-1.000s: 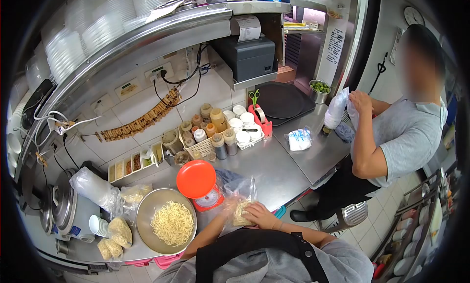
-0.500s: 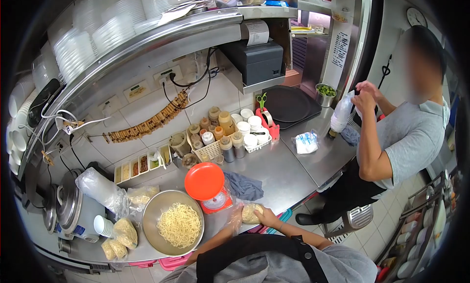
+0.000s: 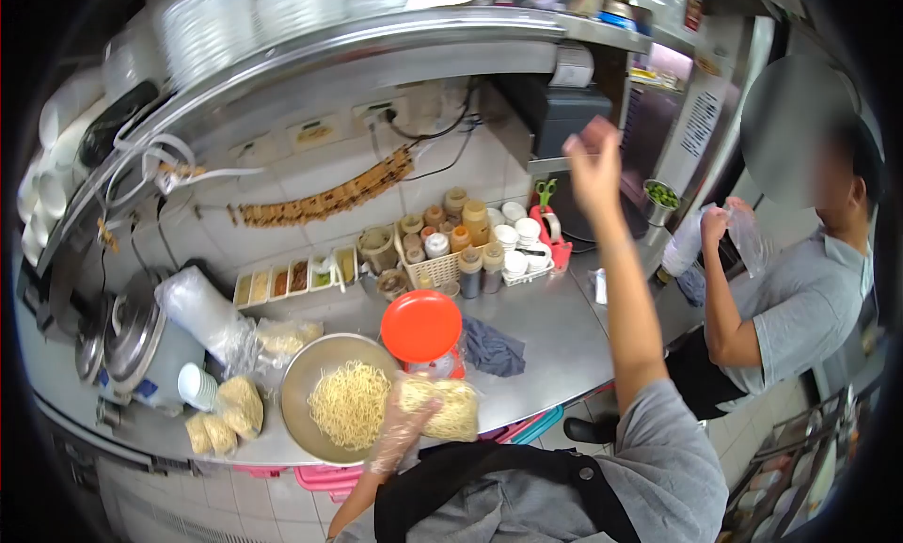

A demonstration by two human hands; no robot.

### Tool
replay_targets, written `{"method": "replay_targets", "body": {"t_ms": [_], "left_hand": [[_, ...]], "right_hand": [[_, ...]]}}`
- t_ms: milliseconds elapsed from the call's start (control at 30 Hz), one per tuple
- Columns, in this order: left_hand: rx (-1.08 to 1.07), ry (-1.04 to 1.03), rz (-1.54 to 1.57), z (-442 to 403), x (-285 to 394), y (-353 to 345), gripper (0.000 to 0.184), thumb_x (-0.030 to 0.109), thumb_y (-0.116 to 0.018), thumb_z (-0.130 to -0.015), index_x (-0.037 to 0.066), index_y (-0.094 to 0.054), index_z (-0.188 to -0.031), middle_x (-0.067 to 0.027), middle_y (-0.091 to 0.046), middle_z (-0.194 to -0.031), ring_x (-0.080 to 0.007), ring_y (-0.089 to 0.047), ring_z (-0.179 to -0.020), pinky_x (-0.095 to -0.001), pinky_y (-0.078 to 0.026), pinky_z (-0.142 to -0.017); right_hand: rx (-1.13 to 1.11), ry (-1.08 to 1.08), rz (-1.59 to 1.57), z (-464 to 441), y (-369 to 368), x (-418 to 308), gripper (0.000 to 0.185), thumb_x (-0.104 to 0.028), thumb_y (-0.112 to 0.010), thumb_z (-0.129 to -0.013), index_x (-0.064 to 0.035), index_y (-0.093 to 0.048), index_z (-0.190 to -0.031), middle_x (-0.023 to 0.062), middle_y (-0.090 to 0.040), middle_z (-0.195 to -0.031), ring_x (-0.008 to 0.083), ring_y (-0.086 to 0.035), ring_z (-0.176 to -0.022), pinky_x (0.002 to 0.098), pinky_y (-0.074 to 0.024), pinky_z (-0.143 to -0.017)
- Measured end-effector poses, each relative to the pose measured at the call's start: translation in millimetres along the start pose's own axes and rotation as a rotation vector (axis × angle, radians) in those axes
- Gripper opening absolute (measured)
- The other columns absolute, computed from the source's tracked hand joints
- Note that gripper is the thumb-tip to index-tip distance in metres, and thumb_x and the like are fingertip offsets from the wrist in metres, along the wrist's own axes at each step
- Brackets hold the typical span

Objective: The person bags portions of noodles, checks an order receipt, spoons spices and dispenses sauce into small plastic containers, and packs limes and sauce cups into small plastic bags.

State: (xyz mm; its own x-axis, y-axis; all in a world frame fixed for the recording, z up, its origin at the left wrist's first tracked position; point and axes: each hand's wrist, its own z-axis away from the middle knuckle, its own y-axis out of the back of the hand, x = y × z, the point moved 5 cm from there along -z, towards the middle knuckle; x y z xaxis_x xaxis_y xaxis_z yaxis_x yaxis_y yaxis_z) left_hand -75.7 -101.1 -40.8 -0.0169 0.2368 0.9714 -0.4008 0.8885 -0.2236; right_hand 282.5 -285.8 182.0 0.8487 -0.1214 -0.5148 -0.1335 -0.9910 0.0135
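My left hand [image 3: 406, 421], in a clear plastic glove, grips a bag of noodles [image 3: 446, 408] close to my body, just right of the steel bowl. Raised high on the right, my right hand [image 3: 594, 165] is bare and blurred, its fingers apart with nothing visible in them. Loose noodles [image 3: 348, 404] lie in the steel bowl [image 3: 297, 421]. Behind the bag stands a red scale [image 3: 421, 327] with a round pan. A dark cloth [image 3: 495, 347] lies beside the scale.
Several filled bags [image 3: 240, 407] and paper cups [image 3: 197, 387] are at the left. Sauce bottles [image 3: 475, 221] and an ingredient tray [image 3: 297, 277] line the wall. A co-worker [image 3: 790, 308] stands at the right holding a plastic bag [image 3: 748, 237].
My right hand has let go of the noodle bag and swung up and to the right. My left hand now holds the bag nearer the bowl. The view has shifted.
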Motion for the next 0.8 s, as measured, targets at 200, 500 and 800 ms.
{"method": "replay_targets", "body": {"t_ms": [200,500,800], "left_hand": [[0.436,-0.24,0.217,59.2,30.6,102.0,0.048,0.005,-0.066,-0.081,0.0,-0.044,-0.123,-0.0113,-0.055,-0.111,-0.0191,-0.056,-0.101,-0.0308,-0.049,-0.085],[1.248,-0.552,0.654,141.4,-33.6,295.0,0.055,0.019,-0.069,-0.08,-0.002,-0.043,-0.124,-0.0133,-0.058,-0.11,-0.0242,-0.063,-0.093,-0.0362,-0.053,-0.077],[1.289,0.514,-1.597,105.9,-238.4,462.5,0.075,0.057,-0.056,-0.082,0.0,-0.045,-0.13,-0.0255,-0.058,-0.108,-0.0335,-0.056,-0.098,-0.045,-0.044,-0.087]], "right_hand": [[-0.122,0.428,1.505,-159.8,-36.2,93.5,0.03,-0.026,-0.05,-0.085,-0.0009,-0.065,-0.08,0.0244,-0.064,-0.082,0.0358,-0.065,-0.074,0.0472,-0.0513,-0.063],[0.532,0.188,-0.273,-150.5,22.9,151.0,0.026,0.001,-0.067,-0.074,0.0063,-0.06,-0.098,0.0151,-0.063,-0.084,0.0217,-0.063,-0.078,0.0335,-0.0538,-0.071],[0.059,0.19,0.058,-144.1,-13.3,66.3,0.043,-0.012,-0.061,-0.087,0.0093,-0.044,-0.12,0.021,-0.062,-0.107,0.0231,-0.062,-0.097,0.031,-0.047,-0.089]]}}
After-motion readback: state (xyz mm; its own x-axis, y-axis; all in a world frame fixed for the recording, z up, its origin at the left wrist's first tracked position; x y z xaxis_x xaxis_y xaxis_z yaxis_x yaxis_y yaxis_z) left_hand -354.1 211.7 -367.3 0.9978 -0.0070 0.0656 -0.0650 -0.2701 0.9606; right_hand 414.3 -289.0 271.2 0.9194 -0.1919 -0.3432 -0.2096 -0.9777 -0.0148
